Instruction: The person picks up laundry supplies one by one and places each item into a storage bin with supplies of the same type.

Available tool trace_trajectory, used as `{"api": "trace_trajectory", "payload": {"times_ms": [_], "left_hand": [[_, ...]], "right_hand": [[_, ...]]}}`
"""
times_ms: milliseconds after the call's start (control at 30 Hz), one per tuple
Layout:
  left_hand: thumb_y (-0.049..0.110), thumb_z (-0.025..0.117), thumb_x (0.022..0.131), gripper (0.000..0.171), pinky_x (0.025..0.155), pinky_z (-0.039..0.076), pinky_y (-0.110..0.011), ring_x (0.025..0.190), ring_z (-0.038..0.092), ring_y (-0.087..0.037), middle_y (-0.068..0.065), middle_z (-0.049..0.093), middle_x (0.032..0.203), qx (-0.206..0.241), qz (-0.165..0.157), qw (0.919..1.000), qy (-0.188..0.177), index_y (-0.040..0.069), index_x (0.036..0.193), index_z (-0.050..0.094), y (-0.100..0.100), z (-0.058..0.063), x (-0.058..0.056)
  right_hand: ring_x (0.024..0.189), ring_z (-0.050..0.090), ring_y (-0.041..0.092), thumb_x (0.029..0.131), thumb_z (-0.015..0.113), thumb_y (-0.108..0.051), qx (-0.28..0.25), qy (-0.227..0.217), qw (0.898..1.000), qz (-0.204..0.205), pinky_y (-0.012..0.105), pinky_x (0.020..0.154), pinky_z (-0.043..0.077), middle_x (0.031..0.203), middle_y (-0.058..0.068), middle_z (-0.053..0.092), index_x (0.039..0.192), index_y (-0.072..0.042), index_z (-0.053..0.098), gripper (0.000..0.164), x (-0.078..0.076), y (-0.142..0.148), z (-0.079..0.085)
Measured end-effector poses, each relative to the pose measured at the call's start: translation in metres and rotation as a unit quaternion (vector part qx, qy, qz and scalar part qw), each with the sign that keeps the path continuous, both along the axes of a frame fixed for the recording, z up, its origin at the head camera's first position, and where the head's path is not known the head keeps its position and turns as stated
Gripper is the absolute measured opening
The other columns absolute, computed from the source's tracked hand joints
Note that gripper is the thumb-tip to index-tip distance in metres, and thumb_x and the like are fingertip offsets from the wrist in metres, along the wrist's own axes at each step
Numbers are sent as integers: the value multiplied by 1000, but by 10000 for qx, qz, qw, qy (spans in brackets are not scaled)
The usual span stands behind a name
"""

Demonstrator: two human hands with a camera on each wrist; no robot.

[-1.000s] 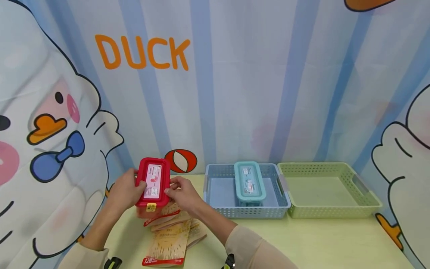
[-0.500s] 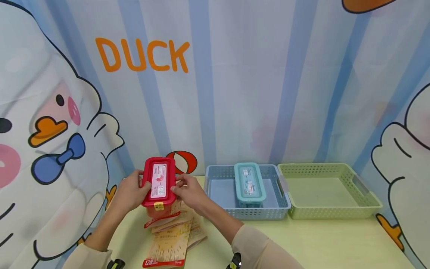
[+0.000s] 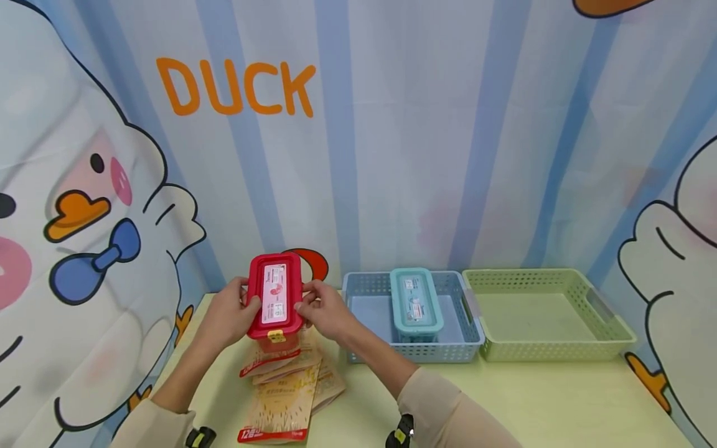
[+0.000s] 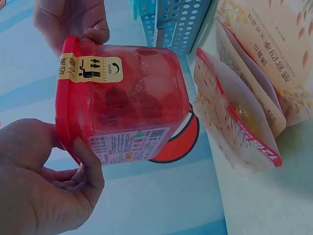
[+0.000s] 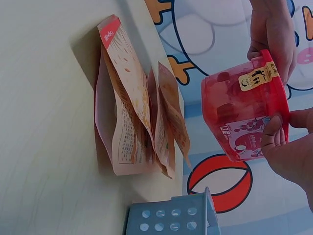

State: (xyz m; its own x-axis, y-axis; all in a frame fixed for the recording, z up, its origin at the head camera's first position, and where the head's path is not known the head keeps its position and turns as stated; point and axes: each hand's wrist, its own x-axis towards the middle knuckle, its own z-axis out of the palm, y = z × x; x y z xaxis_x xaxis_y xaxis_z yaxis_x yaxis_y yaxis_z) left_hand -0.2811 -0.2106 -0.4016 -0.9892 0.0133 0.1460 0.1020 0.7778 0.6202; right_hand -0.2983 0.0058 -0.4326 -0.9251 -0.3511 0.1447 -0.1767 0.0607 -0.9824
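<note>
A red lidded plastic box point(image 3: 274, 298) with a pink label on its lid is held up off the table between both hands. My left hand point(image 3: 228, 314) grips the lid's left edge, thumb on top. On the other side my right hand point(image 3: 327, 311) pinches the lid's right edge. Through the clear red wall of the box point(image 4: 137, 88) the contents look like a blurred red mass, and a yellow "open" sticker point(image 4: 100, 70) crosses the lid seam. Below the box, several beige paper-like pouches point(image 3: 282, 404) with red ends lie overlapping on the table.
A blue perforated basket point(image 3: 364, 320) stands right of the pouches, with a teal lidded box point(image 3: 417, 305) inside. Beside it sits a green perforated basket point(image 3: 538, 317). A striped curtain point(image 3: 392, 155) printed with cartoon ducks hangs behind the pale table point(image 3: 504, 404).
Both hands have carried the red box to the right, by about its own width. The pouches and baskets have stayed in place.
</note>
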Motion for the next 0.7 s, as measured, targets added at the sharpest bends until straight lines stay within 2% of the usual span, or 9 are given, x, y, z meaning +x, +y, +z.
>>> {"api": "trace_trajectory", "payload": {"times_ms": [133,433,700], "left_hand": [[19,60,104,57,79,64,-45,95,68,-32,-25,63,118,24,-7,10000,58,-11,149,43,4,0,-2],[19,59,105,56,82,64,-46,99,69,-34,-24,62,120,406,-129,9987,289,-8,152,42,20,-2,-12],[20,59,106,55,81,64,-46,94,68,-30,-21,62,115,616,-137,9969,461,-6,152,44,32,-2,-16]], "right_hand": [[82,64,32,104,65,-5,186,63,9998,17,26,67,57,101,10,60,136,6,55,36,-1,6,2],[77,62,25,104,64,-5,244,205,9995,-46,28,68,57,100,10,60,135,5,54,34,-6,24,11],[77,61,16,105,63,-6,324,329,9989,-34,27,68,57,106,13,61,138,6,53,36,-6,38,15]]}}
